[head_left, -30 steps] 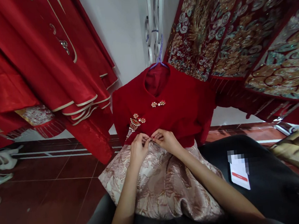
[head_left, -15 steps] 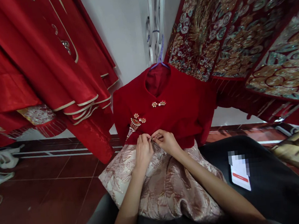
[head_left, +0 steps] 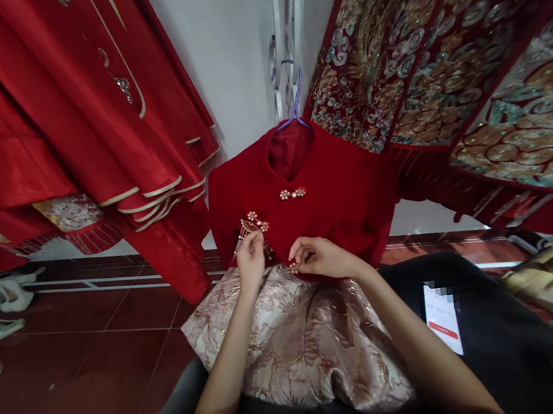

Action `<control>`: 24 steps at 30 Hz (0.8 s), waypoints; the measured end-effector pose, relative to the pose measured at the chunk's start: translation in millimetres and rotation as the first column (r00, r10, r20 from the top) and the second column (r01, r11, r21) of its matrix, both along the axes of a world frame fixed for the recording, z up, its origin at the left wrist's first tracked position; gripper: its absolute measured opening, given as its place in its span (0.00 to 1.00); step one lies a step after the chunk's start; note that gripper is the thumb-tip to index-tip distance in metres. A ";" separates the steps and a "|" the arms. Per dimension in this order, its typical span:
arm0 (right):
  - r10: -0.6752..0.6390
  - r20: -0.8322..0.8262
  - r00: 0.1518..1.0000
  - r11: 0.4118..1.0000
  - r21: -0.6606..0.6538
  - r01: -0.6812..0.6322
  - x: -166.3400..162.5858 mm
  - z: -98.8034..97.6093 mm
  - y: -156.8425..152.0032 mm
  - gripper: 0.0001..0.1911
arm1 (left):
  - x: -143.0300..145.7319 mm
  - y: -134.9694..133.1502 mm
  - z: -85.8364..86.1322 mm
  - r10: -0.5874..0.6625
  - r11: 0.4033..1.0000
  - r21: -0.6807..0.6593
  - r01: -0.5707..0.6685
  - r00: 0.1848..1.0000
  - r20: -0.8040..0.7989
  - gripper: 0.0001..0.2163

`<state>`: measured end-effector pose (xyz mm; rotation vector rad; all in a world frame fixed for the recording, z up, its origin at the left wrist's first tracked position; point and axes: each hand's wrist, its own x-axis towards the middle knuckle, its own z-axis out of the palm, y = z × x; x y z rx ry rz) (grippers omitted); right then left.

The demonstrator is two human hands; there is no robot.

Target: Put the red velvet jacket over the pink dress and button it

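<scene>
Nearest me in the lower middle of the frame, brocade (head_left: 280, 338) covers the person's lap, puckered toward the front. Over it reach both forearms. The right hand (head_left: 325, 258) has its fingers curled in at the hem, the grip seeming to pinch the lower clasp (head_left: 291, 269). The left hand (head_left: 251, 262) is well apart from it, fingertips bunched just beside the fan ornament (head_left: 251, 224); whether that grip holds anything, I can't tell.

The red top (head_left: 337, 220) sits in the middle of the frame, upright, its hem over the brocade. As I judge it, the neck clasp (head_left: 293, 193) is joined and the fan ornament is in place, while the lower clasp looks unfinished, though the fingers hide part of it.

Right of centre, a lit phone (head_left: 445, 331) lies on a black seat (head_left: 512, 334), clear of the hands. Farther off, a purple hanger (head_left: 295, 111) shows at the collar. Red garments (head_left: 115, 132) crowd the upper left and embroidered garments (head_left: 421, 80) the upper right, leaving little spare room at the sleeves; neither seems to block the hands.
</scene>
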<state>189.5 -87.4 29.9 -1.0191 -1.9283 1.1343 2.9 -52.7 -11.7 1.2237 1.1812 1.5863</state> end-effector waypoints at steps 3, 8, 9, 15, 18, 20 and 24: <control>0.125 -0.009 0.992 0.989 -0.079 -0.125 16.3 20.2 -7.2 0.08 | 2.4 9.4 21.6 -0.054 0.998 -0.034 0.062 0.978 0.200 0.12; 0.109 -0.054 0.993 0.987 -0.115 -0.114 28.5 30.2 -7.6 0.08 | 3.8 5.9 39.5 -0.130 0.977 -0.103 0.186 0.905 0.406 0.13; 0.112 -0.059 0.992 0.985 -0.124 -0.119 29.3 29.7 -6.7 0.09 | 3.7 4.4 39.3 -0.132 0.975 -0.106 0.194 0.896 0.424 0.13; 0.115 -0.072 0.991 0.984 -0.125 -0.123 25.6 24.5 -4.7 0.09 | 4.9 4.6 33.0 -0.065 0.988 -0.096 0.119 0.897 0.437 0.11; 0.123 -0.056 0.991 0.985 -0.118 -0.129 22.4 23.7 -5.6 0.09 | 5.5 8.3 34.3 -0.048 0.986 -0.127 0.108 0.912 0.407 0.10; 0.132 -0.035 0.991 0.984 -0.118 -0.135 22.6 25.0 -6.5 0.10 | 6.1 10.3 38.6 -0.109 0.969 -0.171 0.178 0.930 0.350 0.11; 0.224 0.061 0.973 0.954 -0.218 -0.206 30.9 32.1 -10.7 0.10 | 11.3 13.8 54.1 -0.241 0.967 -0.067 0.244 0.969 0.044 0.12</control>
